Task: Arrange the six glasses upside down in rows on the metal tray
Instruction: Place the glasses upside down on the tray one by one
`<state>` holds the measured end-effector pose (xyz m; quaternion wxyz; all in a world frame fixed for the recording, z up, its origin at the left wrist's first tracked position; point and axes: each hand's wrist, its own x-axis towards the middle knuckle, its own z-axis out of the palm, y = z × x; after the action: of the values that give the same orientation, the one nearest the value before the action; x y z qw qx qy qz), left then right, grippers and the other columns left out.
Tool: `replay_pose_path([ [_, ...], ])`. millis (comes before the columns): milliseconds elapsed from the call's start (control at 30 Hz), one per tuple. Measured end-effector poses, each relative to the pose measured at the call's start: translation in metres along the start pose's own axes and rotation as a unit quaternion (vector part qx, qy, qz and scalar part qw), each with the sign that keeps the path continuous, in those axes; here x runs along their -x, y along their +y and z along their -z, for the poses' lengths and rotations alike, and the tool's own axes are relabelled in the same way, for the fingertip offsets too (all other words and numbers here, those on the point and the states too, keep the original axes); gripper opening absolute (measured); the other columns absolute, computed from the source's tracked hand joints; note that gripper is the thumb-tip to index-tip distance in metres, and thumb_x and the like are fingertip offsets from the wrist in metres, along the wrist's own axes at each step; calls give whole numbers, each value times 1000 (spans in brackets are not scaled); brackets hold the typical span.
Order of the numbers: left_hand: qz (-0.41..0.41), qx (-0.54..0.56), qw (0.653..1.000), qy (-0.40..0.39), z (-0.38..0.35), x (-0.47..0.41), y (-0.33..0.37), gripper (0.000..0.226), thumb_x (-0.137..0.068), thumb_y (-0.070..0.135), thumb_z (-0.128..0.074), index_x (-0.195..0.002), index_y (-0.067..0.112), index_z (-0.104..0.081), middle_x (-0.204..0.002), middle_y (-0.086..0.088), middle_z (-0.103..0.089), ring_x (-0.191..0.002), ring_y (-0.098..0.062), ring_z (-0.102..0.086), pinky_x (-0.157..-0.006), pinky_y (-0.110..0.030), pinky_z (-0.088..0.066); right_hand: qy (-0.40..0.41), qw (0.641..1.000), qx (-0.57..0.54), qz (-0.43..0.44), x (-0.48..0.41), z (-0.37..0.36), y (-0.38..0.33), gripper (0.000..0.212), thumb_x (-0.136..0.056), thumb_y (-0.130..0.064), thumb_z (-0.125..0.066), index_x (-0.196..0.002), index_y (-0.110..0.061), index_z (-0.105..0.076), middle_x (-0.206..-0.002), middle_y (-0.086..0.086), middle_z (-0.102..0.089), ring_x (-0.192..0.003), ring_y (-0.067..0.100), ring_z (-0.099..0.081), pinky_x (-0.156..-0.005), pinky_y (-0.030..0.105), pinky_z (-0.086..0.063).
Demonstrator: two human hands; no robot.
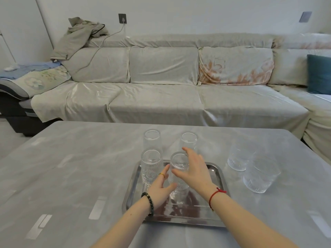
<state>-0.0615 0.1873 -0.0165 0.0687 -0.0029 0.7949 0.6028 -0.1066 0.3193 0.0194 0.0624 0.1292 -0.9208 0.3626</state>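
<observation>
While both hands frame one glass low in the middle of the frame, the scene reads as follows.

Tray: metal tray (217, 178) lies on the grey table (71, 167), lower centre of the frame, its long side running away from the viewer.
Glasses on tray: four stand upside down in two rows of two; far left glass (151, 140) and far right glass (189, 140) at the tray's back end, near left glass (151, 165) and near right glass (179, 162) in front of them.
Glasses off tray: two upright glasses sit on the table to the right of the tray, back one (238, 159) and front one (260, 174), just beside each other.
Left hand (161, 188): fingers loosely spread and reaching up along the left side of the near right glass; thumb near its lower part; whether skin touches glass I cannot tell. A gold ring (161, 174) and a dark bead bracelet (149, 203) show.
Right hand (194, 169): fingers spread wide, palm facing the same glass from the right, not closed on it. A red string (215, 194) circles the wrist.
Background: cloth-covered sofa (161, 86) across the upper frame, a teal cushion (319, 74) at the right edge.
</observation>
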Motion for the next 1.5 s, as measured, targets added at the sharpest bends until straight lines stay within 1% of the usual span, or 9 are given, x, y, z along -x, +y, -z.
replay_pose_path([
  [67, -6, 19, 1000, 8, -2, -1, -4, 66, -84, 19, -54, -135, 39, -17, -140, 11, -29, -134, -7, -24, -75, 1, -40, 10, 999, -41, 2, 5, -6, 8, 84, -73, -35, -70, -140, -24, -22, -147, -3, -33, -134, 16, -31, -107, 28, -30],
  [200, -23, 35, 999, 7, -7, -2, -6, 63, -84, 20, -54, -125, 49, -16, -130, 21, -26, -130, -2, -23, -100, -19, -29, 4, 991, -127, -30, 20, -22, 26, 97, -71, -25, -75, -142, -31, -11, -151, -4, -27, -136, 15, -30, -112, 31, -27],
  [300, -18, 34, 999, 7, -8, -3, -3, 68, -85, 19, -53, -136, 38, -13, -140, 14, -26, -133, -4, -21, -103, -23, -26, 14, 986, -150, -67, 22, -29, 30, 94, -69, -24, -77, -142, -26, -16, -145, 2, -39, -132, 19, -39, -109, 42, -37],
  [500, 30, -48, 997, -50, 1, 0, 12, 72, -86, 25, -51, -141, 26, -5, -152, -1, -20, -137, -17, -26, -105, -28, -29, -89, 983, -131, -96, 12, -14, 34, 77, -69, -22, -75, -132, -21, -31, -131, 1, -53, -116, 14, -50, -92, 25, -40],
  [600, 28, -96, 992, -79, 21, 8, 27, 62, -87, 25, -50, -140, 18, -18, -149, 1, -27, -128, -12, -37, -108, -25, -29, -130, 984, -80, -93, 2, 11, 35, 71, -76, -14, -69, -136, -15, -31, -135, 8, -49, -118, 21, -50, -91, 26, -42],
  [867, -5, -12, 999, 34, 102, 0, 89, 32, -90, 16, -44, -120, 7, -49, -107, -5, -60, -83, -6, -59, -75, -20, -47, -47, 993, -104, -25, -46, 59, -13, 49, -79, -17, -66, -123, -12, -48, -117, 14, -58, -96, 21, -58, -87, 30, -47],
  [1100, 3, -30, 991, 128, 132, -43, 73, 42, -88, 16, -49, -129, 11, -40, -134, -8, -49, -110, -15, -48, -90, -26, -36, -92, 987, -132, -17, -82, 24, -37, 64, -75, -28, -71, -130, -18, -40, -127, 9, -52, -108, 19, -53, -90, 30, -46],
  [1267, 37, -30, 991, 125, 127, -82, 38, 58, -85, 17, -55, -136, 10, -29, -144, -10, -37, -130, -23, -38, -103, -33, -32, -126, 978, -161, -35, -112, -14, -33, 72, -73, -26, -74, -134, -18, -34, -137, 11, -45, -120, 24, -48, -92, 31, -42],
  [1500, 44, -12, 997, 64, 118, -126, 6, 65, -79, 13, -62, -135, 9, -29, -145, -9, -36, -130, -25, -38, -110, -43, -32, -192, 970, -143, -49, -148, -53, -25, 79, -68, -17, -78, -132, -11, -33, -134, 10, -47, -121, 25, -49, -101, 35, -42],
])
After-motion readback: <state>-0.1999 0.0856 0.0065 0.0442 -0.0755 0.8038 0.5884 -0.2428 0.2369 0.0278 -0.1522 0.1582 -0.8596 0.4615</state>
